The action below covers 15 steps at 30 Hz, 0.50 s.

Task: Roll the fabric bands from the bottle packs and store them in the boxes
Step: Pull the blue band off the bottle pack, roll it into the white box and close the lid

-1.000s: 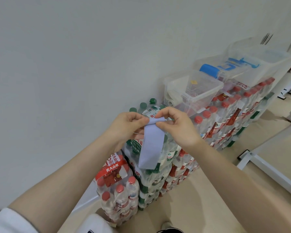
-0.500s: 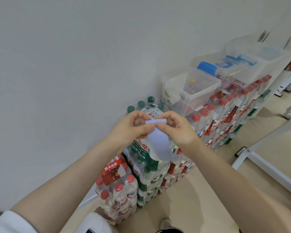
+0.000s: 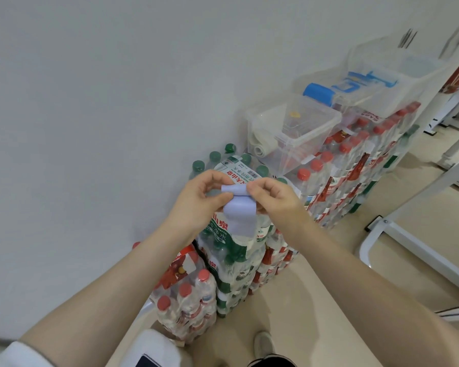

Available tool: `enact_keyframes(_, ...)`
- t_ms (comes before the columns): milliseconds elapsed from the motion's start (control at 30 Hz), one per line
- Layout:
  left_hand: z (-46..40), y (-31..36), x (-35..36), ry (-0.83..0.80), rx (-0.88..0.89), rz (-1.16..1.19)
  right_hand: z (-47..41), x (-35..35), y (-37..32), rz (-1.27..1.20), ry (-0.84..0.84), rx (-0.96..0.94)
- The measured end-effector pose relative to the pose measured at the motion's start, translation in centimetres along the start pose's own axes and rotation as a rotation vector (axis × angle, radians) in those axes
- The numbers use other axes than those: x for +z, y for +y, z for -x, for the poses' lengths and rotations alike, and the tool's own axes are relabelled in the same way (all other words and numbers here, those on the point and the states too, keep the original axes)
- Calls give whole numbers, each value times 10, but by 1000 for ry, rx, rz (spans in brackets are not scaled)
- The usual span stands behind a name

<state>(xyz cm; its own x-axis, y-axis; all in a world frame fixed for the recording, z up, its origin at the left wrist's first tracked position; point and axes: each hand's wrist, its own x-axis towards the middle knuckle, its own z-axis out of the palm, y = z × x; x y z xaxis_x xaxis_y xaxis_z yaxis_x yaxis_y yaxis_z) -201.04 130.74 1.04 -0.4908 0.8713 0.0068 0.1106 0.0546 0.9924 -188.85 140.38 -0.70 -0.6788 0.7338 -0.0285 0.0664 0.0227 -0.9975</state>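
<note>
While both the left hand [image 3: 200, 198] and right hand [image 3: 272, 196] pinch the band [image 3: 239, 207], its tail hangs free

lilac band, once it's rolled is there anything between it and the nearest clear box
Nothing visible blocks the way. The lilac band is pinched by the left hand and right hand above the green-capped pack. The nearest clear box sits just beyond, top open, with a pale roll at its near end.

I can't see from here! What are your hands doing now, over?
Left hand and right hand both pinching the lilac band, top end curled over. Tail hanging loose. Nearest clear box open, nothing in the way.
</note>
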Motion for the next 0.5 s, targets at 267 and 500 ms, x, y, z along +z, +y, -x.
enact_keyframes(267, 1, 2, -1, -46, -181, 64, 3, -8, -2, 34, -84, -142)
enact_keyframes(500, 1, -2, 2, -31, -164, 57, 8, -11, -7, -19, -159, -100)
